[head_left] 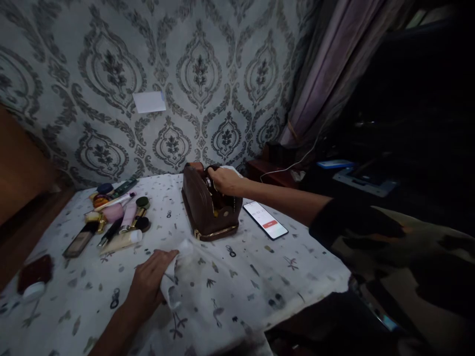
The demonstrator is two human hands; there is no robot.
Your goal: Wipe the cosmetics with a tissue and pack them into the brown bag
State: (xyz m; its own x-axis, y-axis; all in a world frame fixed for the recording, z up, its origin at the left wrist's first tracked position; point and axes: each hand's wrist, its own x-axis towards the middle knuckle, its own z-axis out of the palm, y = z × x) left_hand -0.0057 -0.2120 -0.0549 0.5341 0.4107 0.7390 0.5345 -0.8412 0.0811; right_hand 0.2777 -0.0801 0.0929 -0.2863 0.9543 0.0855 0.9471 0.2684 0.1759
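A brown cosmetic bag point(193, 198) stands unzipped on the patterned cloth, its opening facing me and to the right. My right hand point(226, 181) reaches over it from the right, fingers closed at the upper rim of the opening; some fingertips are hidden. Crumpled in the closed fingers of my left hand point(150, 274) is a white tissue point(181, 264), resting on the table in front of the bag. A phone point(265, 220) with its screen lit lies just right of the bag.
Left on the white patterned tablecloth point(222, 316) lies a cluster of cosmetics, including a pink tube point(128, 215), a cream tube point(120, 242) and a foundation bottle point(80, 240). A dark red bottle with a white cap point(34, 290) lies nearer. Wallpaper point(200, 74) rises behind.
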